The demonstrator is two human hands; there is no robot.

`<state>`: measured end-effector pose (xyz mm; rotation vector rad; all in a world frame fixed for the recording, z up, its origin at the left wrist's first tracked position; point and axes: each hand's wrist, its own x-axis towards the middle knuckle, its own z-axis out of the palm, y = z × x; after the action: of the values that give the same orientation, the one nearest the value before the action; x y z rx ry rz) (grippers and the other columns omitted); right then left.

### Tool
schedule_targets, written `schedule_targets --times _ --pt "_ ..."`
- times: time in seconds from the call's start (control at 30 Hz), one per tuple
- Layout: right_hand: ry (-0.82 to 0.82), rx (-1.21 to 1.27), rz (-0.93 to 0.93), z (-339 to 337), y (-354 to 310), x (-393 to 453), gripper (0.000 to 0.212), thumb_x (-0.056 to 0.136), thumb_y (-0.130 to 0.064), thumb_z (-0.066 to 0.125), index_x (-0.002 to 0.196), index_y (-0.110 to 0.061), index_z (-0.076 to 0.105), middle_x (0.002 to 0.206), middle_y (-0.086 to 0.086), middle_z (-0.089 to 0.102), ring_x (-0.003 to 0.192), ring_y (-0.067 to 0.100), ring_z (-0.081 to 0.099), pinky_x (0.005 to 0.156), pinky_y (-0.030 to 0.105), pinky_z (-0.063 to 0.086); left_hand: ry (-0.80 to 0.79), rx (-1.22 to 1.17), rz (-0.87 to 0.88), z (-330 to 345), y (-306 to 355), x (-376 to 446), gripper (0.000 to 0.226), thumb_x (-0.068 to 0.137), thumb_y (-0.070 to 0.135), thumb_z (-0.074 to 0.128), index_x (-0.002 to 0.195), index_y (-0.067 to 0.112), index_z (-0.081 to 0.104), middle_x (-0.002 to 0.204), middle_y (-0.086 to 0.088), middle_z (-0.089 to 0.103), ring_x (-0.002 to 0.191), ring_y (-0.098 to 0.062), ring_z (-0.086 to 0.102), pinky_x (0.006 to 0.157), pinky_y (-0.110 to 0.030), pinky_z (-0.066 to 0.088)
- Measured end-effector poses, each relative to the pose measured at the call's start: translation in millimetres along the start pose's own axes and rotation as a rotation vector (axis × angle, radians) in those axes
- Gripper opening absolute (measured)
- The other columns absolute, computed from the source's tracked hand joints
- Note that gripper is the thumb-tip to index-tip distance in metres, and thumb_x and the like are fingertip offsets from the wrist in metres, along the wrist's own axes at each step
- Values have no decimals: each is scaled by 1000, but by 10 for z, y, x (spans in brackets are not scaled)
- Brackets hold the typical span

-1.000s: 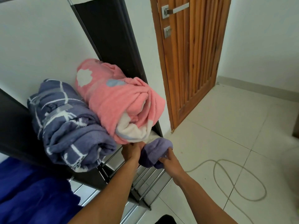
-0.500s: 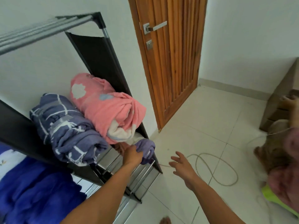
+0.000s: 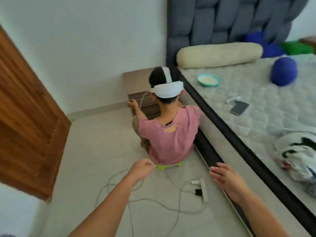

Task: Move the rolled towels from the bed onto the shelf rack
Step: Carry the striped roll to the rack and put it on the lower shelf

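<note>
both hands have left the shelf: left hand (image 3: pixel 142 170) loosely clenched (empty), right hand (image 3: pixel 226 179) spread flat beside bed (image 3: pixel 256 106).

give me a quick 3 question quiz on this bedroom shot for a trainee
1. True or false: the right hand is holding a towel.
2. Which lies nearest the right hand: A) blue rolled towel B) black and white towel C) teal bowl?
3. What lies on the mattress just below the bowl?

Key: 1 false, its fingers are spread and empty, and the left hand is loosely closed on nothing visible. 2 B. 3 a phone.
</note>
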<state>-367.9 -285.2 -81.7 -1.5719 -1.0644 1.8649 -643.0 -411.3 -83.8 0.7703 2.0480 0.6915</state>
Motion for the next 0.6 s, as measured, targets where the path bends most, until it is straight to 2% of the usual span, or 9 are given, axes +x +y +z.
schedule_targets --times 0.07,0.13,0.23,0.33,0.43,0.5,0.57,0.6 --pt "147 139 -38 -520 -16 -165 27 97 -3 44 122 -9 47 99 11 64 85 23 61 74 31 46 -90 34 112 377 511 218 25 88 16 58 64 22 57 69 0 57 67 -15 54 50 -21 35" --pt "284 208 -29 -953 136 -368 23 97 -6 46 119 -10 49 100 11 65 88 23 62 74 31 48 -177 66 191 826 971 363 24 89 15 57 66 21 57 71 -2 59 61 -14 53 45 -19 34" --pt "376 263 43 -1473 480 -635 26 94 -8 52 119 -7 52 107 15 67 90 26 64 72 32 51 -307 140 315 1581 1534 358 19 91 18 56 72 19 59 76 -3 61 61 -14 55 49 -21 36" --pt "486 386 100 -1940 660 -681 23 93 -8 54 116 -6 54 103 16 67 88 26 64 71 32 51 -457 276 417 2314 1978 287 18 91 22 58 73 23 59 82 -2 64 63 -13 60 51 -21 40" --pt "544 524 92 -2427 709 -590 20 93 -8 53 113 -6 55 97 14 67 84 24 63 70 31 50 -573 405 451 2987 2390 284 13 92 26 56 82 18 60 83 -2 63 71 -16 61 54 -22 41" --pt "560 600 68 -2767 678 -438 19 93 -8 53 112 -7 55 95 14 66 87 26 62 73 32 50 -591 446 461 3420 2709 317 14 92 28 55 86 16 60 85 -3 62 75 -16 59 58 -24 43" --pt "549 664 69 -3136 603 -232 19 94 -10 51 113 -5 55 102 16 65 92 27 62 74 33 50 -599 439 466 3853 3020 362 14 92 28 56 85 16 59 84 -2 61 75 -16 59 64 -25 45" --pt "540 701 81 -3310 562 -126 19 96 -11 49 112 -4 55 106 17 64 92 26 61 75 33 50 -617 456 468 4050 3170 370 14 92 28 55 85 16 58 83 -2 59 75 -17 58 63 -25 44"
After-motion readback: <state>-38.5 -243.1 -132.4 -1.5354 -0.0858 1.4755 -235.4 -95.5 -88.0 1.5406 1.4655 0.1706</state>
